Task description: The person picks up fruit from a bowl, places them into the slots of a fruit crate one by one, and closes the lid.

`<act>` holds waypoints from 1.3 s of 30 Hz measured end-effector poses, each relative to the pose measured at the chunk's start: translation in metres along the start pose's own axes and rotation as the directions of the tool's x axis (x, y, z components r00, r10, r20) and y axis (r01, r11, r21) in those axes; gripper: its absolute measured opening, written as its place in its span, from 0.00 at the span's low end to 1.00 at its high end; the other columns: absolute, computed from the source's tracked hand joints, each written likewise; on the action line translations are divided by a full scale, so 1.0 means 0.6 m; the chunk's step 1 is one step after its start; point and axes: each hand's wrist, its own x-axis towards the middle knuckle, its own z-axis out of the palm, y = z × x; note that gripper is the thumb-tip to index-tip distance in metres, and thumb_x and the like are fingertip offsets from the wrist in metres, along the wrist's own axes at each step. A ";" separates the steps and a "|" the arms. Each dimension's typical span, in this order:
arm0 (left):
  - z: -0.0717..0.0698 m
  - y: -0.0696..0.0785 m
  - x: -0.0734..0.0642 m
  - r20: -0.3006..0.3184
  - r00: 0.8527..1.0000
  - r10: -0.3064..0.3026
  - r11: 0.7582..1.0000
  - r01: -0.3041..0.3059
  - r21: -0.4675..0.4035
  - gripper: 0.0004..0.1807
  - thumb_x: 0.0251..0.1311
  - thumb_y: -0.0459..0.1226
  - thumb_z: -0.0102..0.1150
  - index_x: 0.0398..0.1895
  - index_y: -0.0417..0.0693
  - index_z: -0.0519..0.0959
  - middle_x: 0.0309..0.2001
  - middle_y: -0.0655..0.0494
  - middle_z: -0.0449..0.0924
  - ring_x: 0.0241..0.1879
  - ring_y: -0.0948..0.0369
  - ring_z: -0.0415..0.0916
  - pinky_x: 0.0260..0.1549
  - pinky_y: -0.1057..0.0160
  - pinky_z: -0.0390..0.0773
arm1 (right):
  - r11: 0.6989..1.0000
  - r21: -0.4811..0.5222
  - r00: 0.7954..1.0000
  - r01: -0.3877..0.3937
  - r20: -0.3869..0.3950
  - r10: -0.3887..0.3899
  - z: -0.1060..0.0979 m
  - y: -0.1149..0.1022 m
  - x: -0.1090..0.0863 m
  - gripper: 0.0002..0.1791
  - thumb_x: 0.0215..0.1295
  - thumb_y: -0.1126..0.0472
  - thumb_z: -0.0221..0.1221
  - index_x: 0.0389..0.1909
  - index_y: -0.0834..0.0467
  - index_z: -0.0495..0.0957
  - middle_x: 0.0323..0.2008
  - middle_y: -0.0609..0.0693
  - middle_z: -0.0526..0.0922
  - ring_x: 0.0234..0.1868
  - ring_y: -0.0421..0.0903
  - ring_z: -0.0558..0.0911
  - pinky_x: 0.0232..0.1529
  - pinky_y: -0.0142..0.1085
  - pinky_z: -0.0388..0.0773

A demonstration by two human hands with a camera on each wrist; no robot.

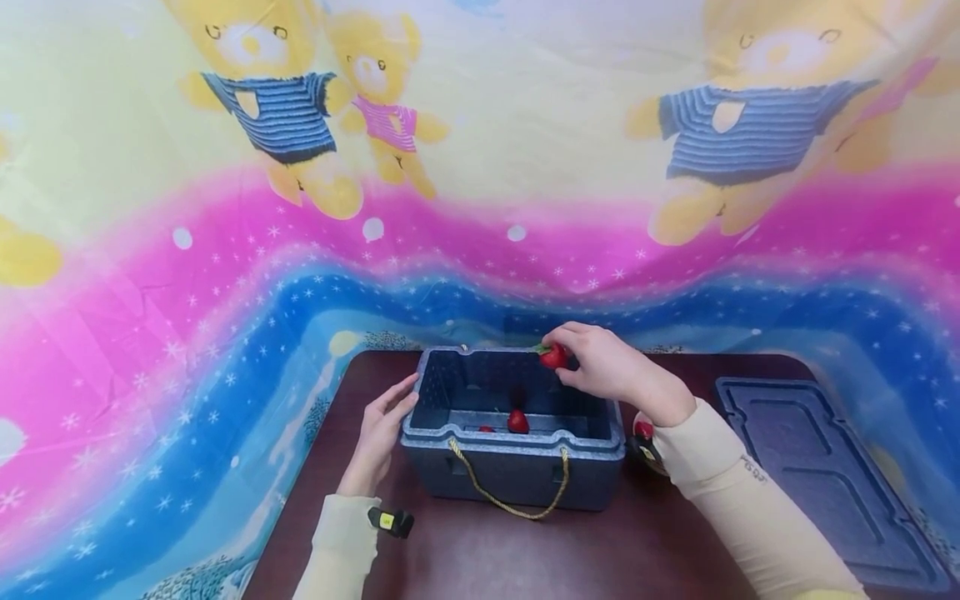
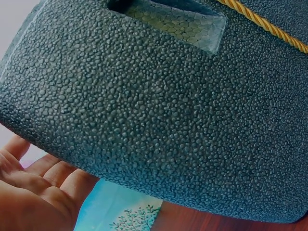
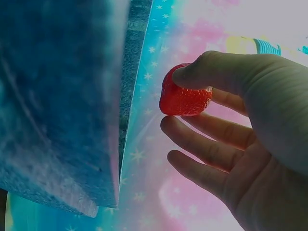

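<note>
A dark foam box point(image 1: 517, 475) without its lid stands on the table, a gold rope handle point(image 1: 517, 504) hanging across its front. On its floor lies a red strawberry point(image 1: 517, 421), and part of another red piece point(image 1: 487, 430) shows above the front rim. Over the box's back right, my right hand point(image 1: 600, 362) pinches a strawberry point(image 3: 185, 94) with green leaves between thumb and fingers. My left hand point(image 1: 381, 429) rests against the box's left side with fingers extended. In the left wrist view, the pebbled wall point(image 2: 159, 110) hides its fingertips.
A grey lid point(image 1: 817, 475) lies flat on the table's right. Between it and the box, partly behind my right sleeve, is a container point(image 1: 645, 442) with something red inside. A bear-patterned cloth point(image 1: 480, 167) hangs close behind the table point(image 1: 480, 554).
</note>
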 end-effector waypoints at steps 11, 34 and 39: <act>0.001 -0.001 0.000 0.002 1.000 -0.005 1.000 0.005 0.001 0.26 0.70 0.46 0.61 0.69 0.51 0.75 0.72 0.48 0.67 0.73 0.48 0.59 0.71 0.40 0.55 | 1.000 -0.008 1.000 0.014 0.009 -0.014 -0.010 -0.009 0.003 0.29 0.56 0.59 0.74 0.59 0.56 0.79 0.54 0.55 0.81 0.48 0.51 0.84 0.49 0.47 0.83; 0.000 -0.001 -0.002 -0.005 1.000 -0.010 1.000 0.010 0.006 0.26 0.70 0.47 0.60 0.70 0.55 0.75 0.72 0.52 0.67 0.74 0.50 0.58 0.72 0.40 0.53 | 0.997 -0.049 0.998 0.054 0.038 -0.052 -0.027 -0.029 0.014 0.27 0.59 0.60 0.72 0.60 0.57 0.79 0.56 0.56 0.79 0.47 0.52 0.84 0.50 0.47 0.82; 0.000 -0.001 -0.002 -0.008 1.000 -0.014 1.000 0.014 0.008 0.26 0.71 0.47 0.60 0.70 0.55 0.75 0.72 0.51 0.67 0.73 0.50 0.58 0.72 0.40 0.54 | 0.997 -0.056 0.998 0.056 0.040 -0.054 -0.026 -0.030 0.016 0.28 0.61 0.59 0.71 0.61 0.56 0.77 0.59 0.56 0.78 0.43 0.49 0.84 0.48 0.46 0.83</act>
